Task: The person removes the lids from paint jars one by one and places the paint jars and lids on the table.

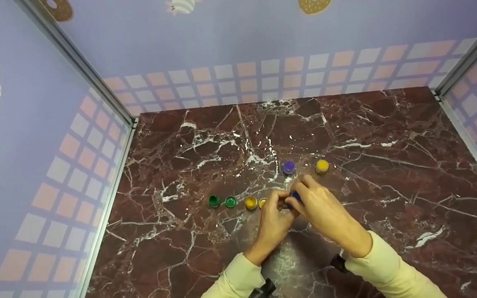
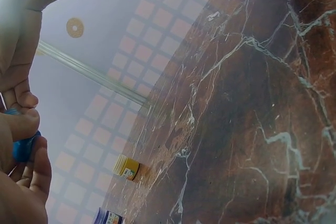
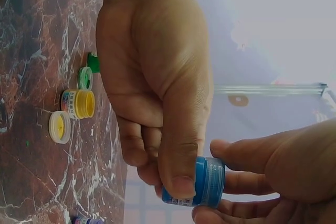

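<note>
A small blue paint jar [image 3: 184,198] with a ribbed clear lid [image 3: 214,182] is held between both hands above the table. My left hand [image 1: 277,219] grips the jar's body, its thumb laid along the side in the right wrist view. The fingertips of my right hand [image 1: 320,205] pinch the lid end. In the head view the fingers mostly cover the jar. Left of the hands stand an uncapped yellow paint jar [image 1: 251,203] and its lid [image 1: 262,203], partly hidden by my left hand. Farther left are an uncapped green jar [image 1: 214,201] and its lid [image 1: 230,202].
Beyond the hands stand a capped purple jar [image 1: 289,167] and a capped yellow jar [image 1: 322,166]. The dark red marbled table [image 1: 172,231] is bounded by patterned panels [image 1: 246,78] at the back and both sides.
</note>
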### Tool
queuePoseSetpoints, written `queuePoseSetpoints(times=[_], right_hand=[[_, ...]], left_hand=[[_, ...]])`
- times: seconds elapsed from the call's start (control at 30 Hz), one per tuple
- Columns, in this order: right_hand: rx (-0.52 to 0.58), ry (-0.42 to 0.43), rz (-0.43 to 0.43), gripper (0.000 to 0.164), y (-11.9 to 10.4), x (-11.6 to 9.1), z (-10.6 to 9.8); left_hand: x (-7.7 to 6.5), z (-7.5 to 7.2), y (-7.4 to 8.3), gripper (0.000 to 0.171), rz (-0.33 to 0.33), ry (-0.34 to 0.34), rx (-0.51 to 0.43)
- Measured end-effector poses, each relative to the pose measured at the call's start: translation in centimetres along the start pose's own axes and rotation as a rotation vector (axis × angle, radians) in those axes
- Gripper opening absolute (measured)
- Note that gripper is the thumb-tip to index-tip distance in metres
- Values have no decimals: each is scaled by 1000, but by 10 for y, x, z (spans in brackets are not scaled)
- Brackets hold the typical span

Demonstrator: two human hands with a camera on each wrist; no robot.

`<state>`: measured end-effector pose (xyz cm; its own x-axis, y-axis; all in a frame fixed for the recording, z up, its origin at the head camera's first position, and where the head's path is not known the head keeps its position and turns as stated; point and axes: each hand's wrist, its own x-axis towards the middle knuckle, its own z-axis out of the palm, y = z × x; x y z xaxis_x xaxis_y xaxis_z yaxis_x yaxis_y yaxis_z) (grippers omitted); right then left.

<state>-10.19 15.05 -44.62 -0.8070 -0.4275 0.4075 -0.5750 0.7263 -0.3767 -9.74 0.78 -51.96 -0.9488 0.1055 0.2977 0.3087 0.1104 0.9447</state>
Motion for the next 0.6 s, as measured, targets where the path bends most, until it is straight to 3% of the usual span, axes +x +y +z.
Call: queuePoseSetpoints(times=[0.07,0.23,0.6], right_hand=[[-2,-1,-10,14,1,-1,0],[-5,-32,-36,11,3,-1,-3],[54,-146,-177,23,14,-1,-14]], left_hand=[[0,2,-10,30,-20,-16,-42],[1,2,-10,28,-51,-46,-131],[4,1,-8,28,-111,-67,-151]])
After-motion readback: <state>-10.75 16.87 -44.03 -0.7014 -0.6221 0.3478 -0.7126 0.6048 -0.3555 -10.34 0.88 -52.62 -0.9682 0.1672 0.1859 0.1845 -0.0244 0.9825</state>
